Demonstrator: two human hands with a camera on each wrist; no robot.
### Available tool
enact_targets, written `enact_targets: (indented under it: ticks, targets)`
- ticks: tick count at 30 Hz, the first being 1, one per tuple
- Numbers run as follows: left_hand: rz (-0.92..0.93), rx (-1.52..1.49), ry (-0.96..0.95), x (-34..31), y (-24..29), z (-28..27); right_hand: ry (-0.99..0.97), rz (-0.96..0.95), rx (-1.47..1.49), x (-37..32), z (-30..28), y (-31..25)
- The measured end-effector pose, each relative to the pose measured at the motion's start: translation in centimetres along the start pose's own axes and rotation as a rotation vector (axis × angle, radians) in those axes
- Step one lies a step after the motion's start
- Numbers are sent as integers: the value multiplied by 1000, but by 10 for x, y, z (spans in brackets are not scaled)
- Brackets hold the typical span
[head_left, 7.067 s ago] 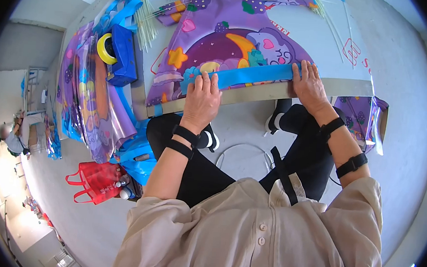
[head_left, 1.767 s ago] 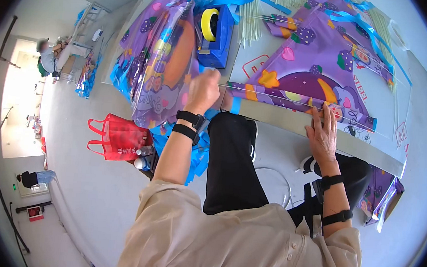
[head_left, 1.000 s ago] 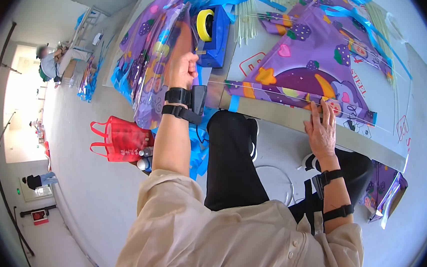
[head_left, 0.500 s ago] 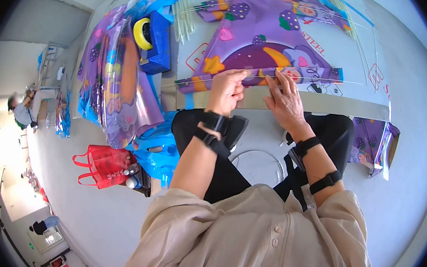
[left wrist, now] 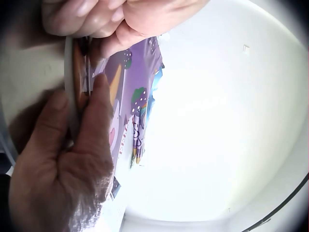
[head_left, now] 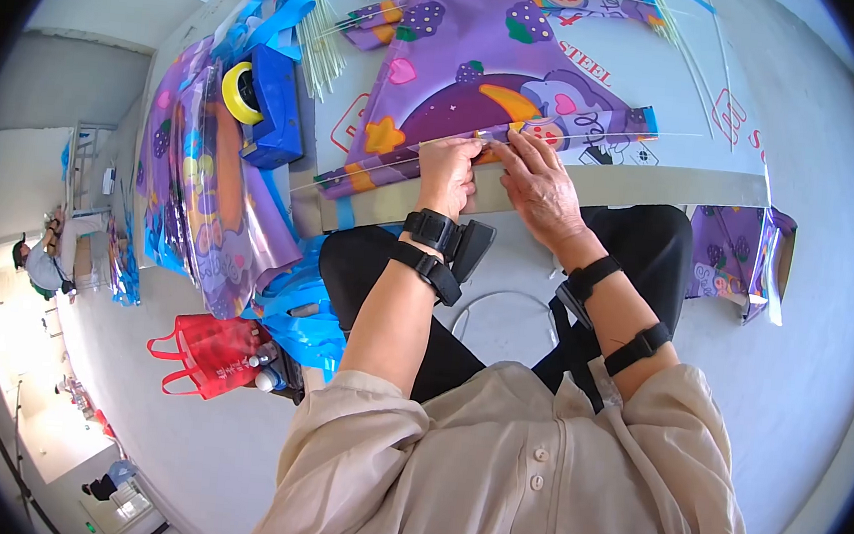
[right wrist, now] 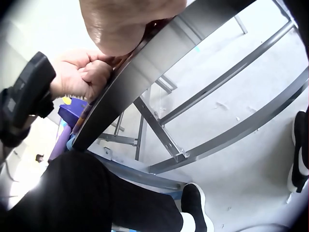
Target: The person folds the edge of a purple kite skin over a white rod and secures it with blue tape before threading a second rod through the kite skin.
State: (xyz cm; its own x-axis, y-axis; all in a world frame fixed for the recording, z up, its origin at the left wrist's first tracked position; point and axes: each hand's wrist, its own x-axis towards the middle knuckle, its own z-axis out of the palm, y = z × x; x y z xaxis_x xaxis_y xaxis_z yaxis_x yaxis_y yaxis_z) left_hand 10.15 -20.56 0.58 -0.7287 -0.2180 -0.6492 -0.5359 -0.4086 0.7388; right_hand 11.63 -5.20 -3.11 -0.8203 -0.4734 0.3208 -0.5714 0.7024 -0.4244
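A purple printed film sheet [head_left: 443, 67] lies on the table, its near edge folded into a strip [head_left: 609, 127] with a thin pale stick [head_left: 678, 136] along it. My left hand [head_left: 447, 176] is curled at the fold's middle; thumb and finger pinch what looks like a small piece of clear tape, mostly hidden. Beside it my right hand [head_left: 543, 191] rests extended fingers on the fold. In the left wrist view the right hand [left wrist: 63, 169] lies below the curled left hand [left wrist: 111, 21]. The right wrist view has both at the table edge [right wrist: 145, 63].
A blue tape dispenser [head_left: 277, 110] with a yellow-cored roll [head_left: 242, 94] stands left, beside a pile of printed film [head_left: 208, 180]. Pale sticks [head_left: 310, 27] lie behind. A red bag [head_left: 209, 355] is at lower left. A metal table frame [right wrist: 159, 130] shows beneath.
The near edge was folded over beneath a stick. My left hand went to the dispenser and came back right to the fold. The head view has turned; my right hand stays on the fold.
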Motion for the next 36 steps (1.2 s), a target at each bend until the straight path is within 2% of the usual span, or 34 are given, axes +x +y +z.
enact_targets:
  ticks: [2,4,5,7,8,10,11,12,14,15,19,22,26,28,29,30,32,33,34,36]
  targets:
    - [15,17,11,0,0,1,2,-33,-49,0,-2,-2]
    - [132,111,31,5,-7,-2,-12,-19,-42,1,-3,-4]
    - [131,112,31,14,-15,-6,-28,-7,-38,1,-3,-4]
    - [540,566,76,32,-28,-14,-27,0,-33,0,-2,-4]
    - [542,566,72,32,-30,-13,-26,4,-29,0,-1,-3]
    - [1002,870,449,8,-21,-6,-16,5,-34,0,-2,-4]
    - [1050,945,260,2,-19,-9,-11,3,-36,0,-2,-4]
    - [1050,945,260,-6,-17,-8,-11,4,-36,-1,-2,-3]
    - [1290,1507,56,-21,-13,-7,7,-21,-36,-2,-1,-1]
    - [1162,1751,-8,-19,-19,-12,11,-23,-35,-1,-3,-2]
    - [1072,1602,-52,-5,-30,-25,-1,-36,-50,-1,-5,0]
    - [1099,1570,33,-6,-34,-21,-8,-46,-12,-1,-5,9]
    - [1202,1443,46,0,-22,-39,-40,-83,-34,3,-10,17]
    - [1201,1630,-65,2,-10,-46,-22,-116,-111,11,-16,18]
    - [1372,1693,-24,6,-6,-45,3,-171,-173,15,-19,19]
    - [1383,1694,-22,7,-1,-42,29,-225,-235,20,-22,20]
    - [1285,1889,-127,9,8,-37,11,-225,-283,28,-27,23]
    - [1408,1762,-112,11,13,-34,-18,-225,-328,31,-28,25]
    - [1414,1761,-111,13,19,-32,-14,-225,-331,34,-29,32]
    - [1209,1651,-208,21,33,-32,-89,-214,-358,42,-33,42]
